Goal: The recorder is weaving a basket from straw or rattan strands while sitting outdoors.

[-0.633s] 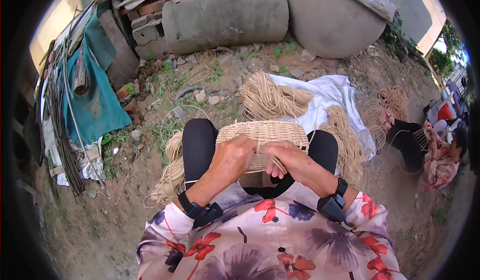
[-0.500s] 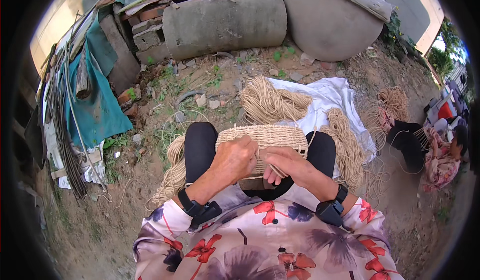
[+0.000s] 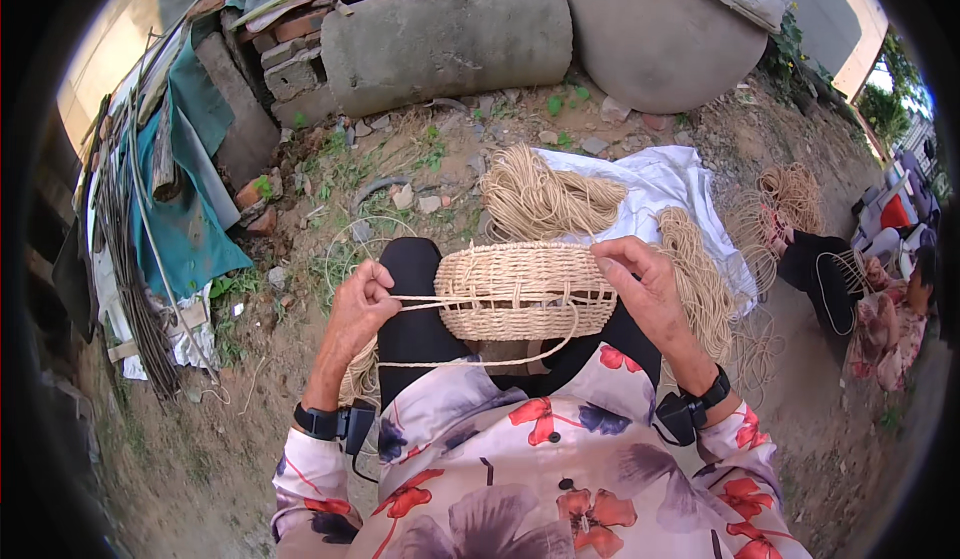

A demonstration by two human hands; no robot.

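A small oval woven basket (image 3: 525,321) of straw-coloured cord rests across my lap, with a gap in the weave along its side. At its left, my left hand (image 3: 362,304) pinches strands of cord (image 3: 418,302) stretched straight out from that gap. One strand loops from the basket's right part down and back leftward below it. My right hand (image 3: 645,284) grips the basket's right end, thumb and forefinger at the upper edge. The inside of the basket is mostly hidden.
Coiled cord bundles (image 3: 545,197) lie on and beside a white sack (image 3: 680,174) ahead and right. Another person (image 3: 885,314) sits at far right near more cord. A concrete cylinder (image 3: 450,47), a round grey vessel (image 3: 665,44) and a teal sheet (image 3: 185,229) stand beyond.
My hands have moved apart from the basket's middle. The left has drawn strands out leftward; the right has gone to the basket's right end. More of the basket's side shows.
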